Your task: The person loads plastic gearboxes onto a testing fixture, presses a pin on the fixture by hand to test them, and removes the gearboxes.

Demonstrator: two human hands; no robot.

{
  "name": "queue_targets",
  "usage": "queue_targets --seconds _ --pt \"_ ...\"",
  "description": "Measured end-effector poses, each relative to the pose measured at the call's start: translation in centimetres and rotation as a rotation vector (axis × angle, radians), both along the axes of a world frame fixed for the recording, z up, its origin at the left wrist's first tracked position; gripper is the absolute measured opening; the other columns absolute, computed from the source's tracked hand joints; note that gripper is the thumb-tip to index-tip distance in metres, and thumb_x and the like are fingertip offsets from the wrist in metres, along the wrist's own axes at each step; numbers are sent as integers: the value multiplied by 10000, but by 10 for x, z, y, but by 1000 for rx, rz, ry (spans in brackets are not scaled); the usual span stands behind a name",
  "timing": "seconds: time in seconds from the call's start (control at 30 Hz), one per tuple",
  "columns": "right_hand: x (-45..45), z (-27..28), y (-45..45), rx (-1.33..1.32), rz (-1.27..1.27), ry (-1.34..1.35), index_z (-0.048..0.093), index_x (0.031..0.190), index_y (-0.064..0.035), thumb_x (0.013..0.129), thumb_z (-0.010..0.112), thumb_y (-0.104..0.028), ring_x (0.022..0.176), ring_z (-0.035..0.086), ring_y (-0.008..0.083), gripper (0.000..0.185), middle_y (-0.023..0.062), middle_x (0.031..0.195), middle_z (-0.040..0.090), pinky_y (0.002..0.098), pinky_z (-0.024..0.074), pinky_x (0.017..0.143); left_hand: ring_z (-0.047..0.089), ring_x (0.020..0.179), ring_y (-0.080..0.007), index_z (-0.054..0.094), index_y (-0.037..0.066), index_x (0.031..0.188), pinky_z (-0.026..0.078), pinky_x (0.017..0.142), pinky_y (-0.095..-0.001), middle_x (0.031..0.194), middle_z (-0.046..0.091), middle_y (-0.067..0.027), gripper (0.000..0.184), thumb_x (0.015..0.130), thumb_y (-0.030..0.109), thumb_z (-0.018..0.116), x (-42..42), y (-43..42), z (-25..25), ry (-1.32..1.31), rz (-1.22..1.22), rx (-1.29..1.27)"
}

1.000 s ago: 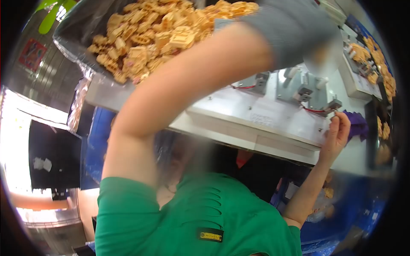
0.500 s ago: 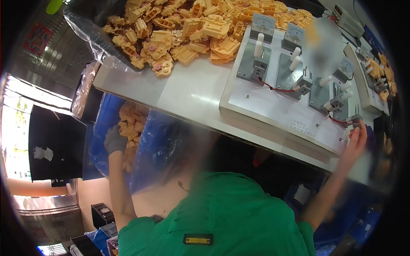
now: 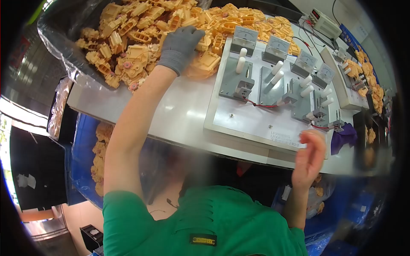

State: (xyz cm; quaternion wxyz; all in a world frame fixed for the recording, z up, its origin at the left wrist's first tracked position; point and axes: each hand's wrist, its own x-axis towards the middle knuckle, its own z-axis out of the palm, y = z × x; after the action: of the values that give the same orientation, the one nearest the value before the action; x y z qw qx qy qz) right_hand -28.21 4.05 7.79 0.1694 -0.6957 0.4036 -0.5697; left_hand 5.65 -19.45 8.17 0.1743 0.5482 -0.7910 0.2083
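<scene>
My left hand (image 3: pixel 181 48), in a grey glove, is over the front of a heap of yellow plastic housings (image 3: pixel 141 57). Its fingers curl down onto a housing there, and the glove hides most of the grip. My bare right hand (image 3: pixel 311 155) hovers at the front edge of the white test board (image 3: pixel 252 123), its fingers loosely bent and apart, with nothing visible in them. Beyond it on the board stand grey fixtures (image 3: pixel 270 85) with white pegs, red and black wires, and several analog meters (image 3: pixel 275 48).
A blue bin (image 3: pixel 83 153) with more housings stands below the table at left. Clear plastic sheeting (image 3: pixel 55 55) lines the heap's left side. A purple cloth (image 3: pixel 344 138) lies right of the board. A power supply (image 3: pixel 325 23) sits at the back right.
My left hand has risen from the blue bin to the heap on the table. The right hand has drawn back from the rightmost fixture toward me. The camera view has shifted.
</scene>
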Motion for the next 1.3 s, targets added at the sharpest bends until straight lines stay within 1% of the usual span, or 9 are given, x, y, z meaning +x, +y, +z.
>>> queue_targets --seconds 0.13,0.23,0.4,0.53,0.63,1.03,1.1,1.17,1.3 --pt "54 9 -21 178 235 154 520 1218 -27 828 689 -53 986 523 237 426 150 1194 531 334 458 815 588 1071 -303 587 137 1151 511 896 -381 1159 598 -85 496 696 33 755 8 10 7 265 -141 -85" --pt "86 2 -41 237 200 48 511 1236 -50 833 694 -63 995 524 229 443 128 1200 513 334 457 826 587 1059 -318 572 97 1160 503 920 -378 1171 573 -125 516 690 -16 752 18 15 -4 504 -318 -218" --pt "102 -21 -63 175 100 -40 497 1245 -47 843 690 -66 1008 518 215 447 111 1169 489 326 449 842 566 1107 -162 502 29 1208 478 960 -297 1176 557 -78 467 801 -44 720 3 60 -6 893 -454 -32" --pt "109 -24 -67 213 86 -249 498 1256 -49 854 680 -71 1005 519 200 443 105 1137 498 321 446 849 574 1091 -144 483 48 1205 485 964 -283 1157 563 -54 455 825 -24 722 -5 75 -14 1075 -476 101" --pt "104 -22 -68 226 129 -102 513 1277 -56 870 662 -78 995 527 193 434 93 1095 520 314 447 849 577 1091 -143 486 46 1205 488 959 -281 1153 566 -54 446 832 -6 725 -14 85 -9 1258 -456 233" --pt "96 -20 -67 252 239 -151 592 1194 -58 883 655 -95 961 599 189 319 79 1104 621 309 467 856 585 1105 -153 483 48 1215 494 959 -291 1179 579 -64 461 828 -30 721 -14 89 -4 1304 -463 351" --pt "94 -17 -67 269 263 -167 602 1167 -56 881 659 -96 949 604 187 294 79 1088 626 306 472 850 593 1118 -186 463 30 1257 501 961 -320 1207 583 -90 471 853 7 706 -13 92 10 1365 -485 427" --pt "93 -15 -67 288 281 -185 611 1141 -55 879 664 -97 936 610 184 270 78 1072 631 303 477 844 597 1006 -144 459 14 1278 498 897 -278 1144 588 -61 492 866 95 714 -13 90 29 1543 -508 508" --pt "94 -11 -64 280 299 -206 606 1138 -54 876 675 -101 926 617 182 275 76 1038 621 302 488 838 620 969 -133 576 41 1208 514 771 -263 1119 599 -16 398 917 310 604 -13 66 57 1328 -401 601"
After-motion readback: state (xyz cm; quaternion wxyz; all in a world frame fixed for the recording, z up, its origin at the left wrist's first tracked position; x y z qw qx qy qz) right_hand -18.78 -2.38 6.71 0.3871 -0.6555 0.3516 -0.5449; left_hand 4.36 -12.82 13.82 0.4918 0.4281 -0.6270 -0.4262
